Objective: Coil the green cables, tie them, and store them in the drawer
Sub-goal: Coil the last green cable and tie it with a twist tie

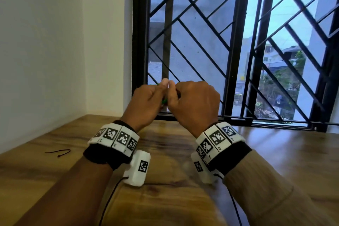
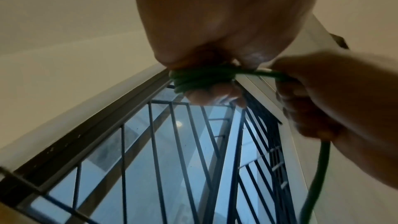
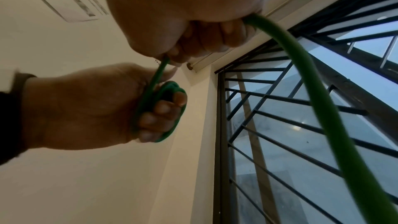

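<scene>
Green cable (image 3: pixel 318 101) is held up in the air between both hands, above the wooden counter (image 1: pixel 183 198) and in front of the barred window (image 1: pixel 238 42). We find the left hand (image 1: pixel 145 104) curled round a small coil (image 3: pixel 170 108) of several turns, fingers through the loops, thumb side on top. Right hand (image 1: pixel 194 104) is closed on the free run of the same cable just beside the coil; a short taut stretch joins the two hands, and the remaining length hangs out of the right fist and curves down out of view. Head view shows only slivers of green between the knuckles; wrist views give the detail.

Judgement: coiling is in progress, tying not yet begun. One thin black tie (image 1: pixel 58 152) lies on the counter, well apart to the left, untouched. No drawer visible in any view.

Risks as we see them:
- Loops sit loosely stacked on the left fingers; if grip eases, turns could spring off and the coil would need redoing.
- Trailing length is out of sight, so a snag on counter edge or wrist-unit leads can't be ruled out; a sharp pull would tighten or distort the coil.
- Reaching for the tie needs one hand freed, prob. the right; the coil's last turn may unwind unless pinned by the left thumb
</scene>
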A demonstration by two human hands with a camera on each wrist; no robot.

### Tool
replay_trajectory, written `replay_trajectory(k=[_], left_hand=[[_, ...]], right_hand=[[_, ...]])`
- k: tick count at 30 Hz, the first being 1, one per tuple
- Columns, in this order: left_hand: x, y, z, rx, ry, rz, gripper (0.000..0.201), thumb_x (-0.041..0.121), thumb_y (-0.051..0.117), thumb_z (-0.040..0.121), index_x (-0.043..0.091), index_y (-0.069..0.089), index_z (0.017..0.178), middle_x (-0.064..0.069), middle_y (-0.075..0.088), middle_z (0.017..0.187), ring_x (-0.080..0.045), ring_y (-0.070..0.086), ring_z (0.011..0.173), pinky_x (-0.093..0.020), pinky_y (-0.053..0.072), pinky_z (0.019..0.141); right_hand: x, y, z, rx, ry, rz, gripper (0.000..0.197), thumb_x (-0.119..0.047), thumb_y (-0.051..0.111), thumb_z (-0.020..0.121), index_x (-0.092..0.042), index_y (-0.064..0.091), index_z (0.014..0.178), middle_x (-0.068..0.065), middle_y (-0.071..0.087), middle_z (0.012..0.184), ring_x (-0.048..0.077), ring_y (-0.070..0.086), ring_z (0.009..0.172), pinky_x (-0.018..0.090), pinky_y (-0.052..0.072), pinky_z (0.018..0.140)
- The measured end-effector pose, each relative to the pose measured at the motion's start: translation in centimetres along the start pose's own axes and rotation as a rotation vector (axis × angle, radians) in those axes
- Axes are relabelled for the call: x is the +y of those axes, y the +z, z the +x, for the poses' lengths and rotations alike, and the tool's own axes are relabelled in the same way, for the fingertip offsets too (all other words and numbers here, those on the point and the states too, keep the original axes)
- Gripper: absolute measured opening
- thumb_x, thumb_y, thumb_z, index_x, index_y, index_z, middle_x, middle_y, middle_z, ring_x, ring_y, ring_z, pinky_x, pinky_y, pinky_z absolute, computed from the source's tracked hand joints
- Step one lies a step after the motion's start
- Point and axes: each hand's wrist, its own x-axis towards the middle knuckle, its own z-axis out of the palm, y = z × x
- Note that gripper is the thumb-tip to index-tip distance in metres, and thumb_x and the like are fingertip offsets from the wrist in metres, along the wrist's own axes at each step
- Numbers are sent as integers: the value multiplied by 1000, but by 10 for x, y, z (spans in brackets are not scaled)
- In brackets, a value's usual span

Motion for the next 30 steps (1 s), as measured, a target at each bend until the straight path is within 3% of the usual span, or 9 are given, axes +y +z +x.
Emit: replay_trajectory(k=[2, 6, 11, 15, 17, 22, 25, 27, 30], left_hand=[[8, 5, -5, -99, -37, -13, 77, 57, 27, 106, 11, 56, 52, -2, 55, 45, -14, 52, 43, -25, 42, 52], [16, 3, -7, -362, -262, -233, 89, 76, 15, 94, 10, 57, 51, -5, 39, 43, -17, 34, 35, -23, 30, 41], [19, -3, -6, -632, -382, -887, 79, 79, 26, 91, 14, 42, 49, 2, 24, 39, -10, 15, 30, -22, 12, 38], [22, -11, -6, -849, -419, -1031, 76, 81, 30, 88, 16, 38, 49, 2, 19, 42, -9, 13, 31, -19, 14, 35], [24, -15, -6, -883, -402, -1060, 71, 78, 34, 89, 18, 37, 51, 3, 19, 44, -8, 14, 32, -19, 15, 34], [23, -12, 2, -613, -323, -1322, 60, 67, 29, 100, 19, 51, 72, 8, 33, 55, -5, 31, 41, -19, 29, 40], [22, -9, 6, -418, -300, -1470, 51, 57, 31, 105, 12, 56, 104, 3, 48, 77, -8, 47, 63, -21, 45, 63], [21, -5, 7, -272, -299, -1473, 48, 49, 37, 107, 6, 50, 123, -1, 54, 89, -11, 53, 77, -25, 50, 76], [14, -6, 13, 26, -297, -1348, 44, 41, 45, 106, 2, 48, 126, -6, 58, 93, -15, 57, 82, -26, 54, 76]], right_hand=[[4, 1, 0, 35, 8, 23, 54, -46, 46, 102, -22, 52, 54, -6, 46, 46, 18, 44, 42, 26, 33, 49], [10, 3, 1, 41, 83, 105, 55, -47, 45, 100, -20, 48, 53, -4, 45, 44, 21, 47, 43, 31, 44, 48], [12, 2, 6, 74, 176, 328, 63, -44, 47, 101, -16, 37, 46, -2, 37, 40, 19, 41, 40, 28, 26, 48], [14, 4, 7, 49, 167, 528, 64, -41, 48, 101, -14, 35, 44, -2, 33, 38, 18, 33, 38, 31, 27, 46], [14, 5, 7, 16, 188, 606, 66, -44, 47, 101, -15, 32, 44, 0, 31, 39, 16, 30, 38, 37, 30, 46], [26, 16, 5, -100, 252, 619, 71, -56, 38, 104, -15, 37, 46, 4, 38, 42, 27, 40, 42, 45, 40, 49], [28, 21, 0, -274, 149, 446, 63, -51, 33, 109, -21, 39, 54, -1, 46, 50, 22, 49, 50, 35, 33, 52], [25, 23, -4, -398, 114, 337, 56, -47, 34, 109, -23, 40, 59, 2, 52, 58, 27, 54, 58, 33, 35, 56], [18, 21, -9, -461, -1, 184, 57, -52, 33, 108, -22, 40, 60, 3, 56, 64, 28, 56, 61, 32, 38, 55]])
